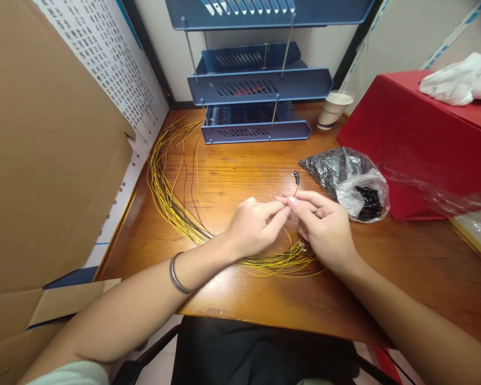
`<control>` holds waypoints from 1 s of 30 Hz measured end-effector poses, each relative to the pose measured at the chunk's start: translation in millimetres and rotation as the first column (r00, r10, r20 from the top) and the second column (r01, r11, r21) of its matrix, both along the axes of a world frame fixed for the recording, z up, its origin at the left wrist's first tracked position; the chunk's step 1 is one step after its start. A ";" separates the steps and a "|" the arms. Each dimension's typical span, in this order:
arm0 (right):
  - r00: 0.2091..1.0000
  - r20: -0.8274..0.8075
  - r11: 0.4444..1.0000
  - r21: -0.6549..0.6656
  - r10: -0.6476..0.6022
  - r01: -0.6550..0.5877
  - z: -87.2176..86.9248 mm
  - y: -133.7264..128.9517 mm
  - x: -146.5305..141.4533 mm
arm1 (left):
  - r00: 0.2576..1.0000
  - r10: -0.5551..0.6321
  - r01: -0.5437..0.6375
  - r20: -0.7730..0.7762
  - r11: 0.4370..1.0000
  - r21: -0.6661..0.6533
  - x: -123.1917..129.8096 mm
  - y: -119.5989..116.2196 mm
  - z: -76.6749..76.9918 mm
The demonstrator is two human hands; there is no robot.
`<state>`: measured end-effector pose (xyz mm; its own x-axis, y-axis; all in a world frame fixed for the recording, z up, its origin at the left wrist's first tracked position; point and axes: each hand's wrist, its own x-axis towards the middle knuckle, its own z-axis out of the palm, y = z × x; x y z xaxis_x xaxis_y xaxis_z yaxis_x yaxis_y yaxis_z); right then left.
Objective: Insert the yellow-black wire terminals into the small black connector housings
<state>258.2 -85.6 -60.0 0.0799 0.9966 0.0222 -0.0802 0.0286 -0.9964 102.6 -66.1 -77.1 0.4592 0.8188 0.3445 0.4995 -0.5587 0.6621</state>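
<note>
Both hands meet above the wooden table, fingertips close together. My left hand pinches a thin yellow and dark wire. My right hand pinches the same wire just below a small black connector, which sticks up beyond the fingertips. Beneath the hands and wrist runs a long bundle of yellow and dark wires, curving from the back left to below my right hand. Small metallic wire ends show beside my right palm. To the right of the hands lies a clear plastic bag holding small black parts.
A blue tiered tray rack stands at the back of the table, with a paper cup beside it. A red box with white crumpled plastic on top is at the right. Cardboard rises at the left.
</note>
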 end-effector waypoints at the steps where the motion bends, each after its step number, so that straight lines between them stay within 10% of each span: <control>1: 1.000 -0.002 1.000 0.006 -0.010 0.010 -0.1 0.0 0.0 | 1.000 -0.004 0.004 0.002 1.000 0.002 0.2 -0.1 0.1; 30: 0.977 -0.185 0.994 -0.055 -0.105 0.097 0.4 8.1 6.2 | 0.999 -0.028 0.027 -0.034 0.999 -0.019 0.3 1.2 0.2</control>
<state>264.4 -77.5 -59.6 0.1787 0.9827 -0.0481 -0.2647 0.0009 -0.9643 102.8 -64.9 -77.0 0.4927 0.8120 0.3128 0.5070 -0.5600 0.6553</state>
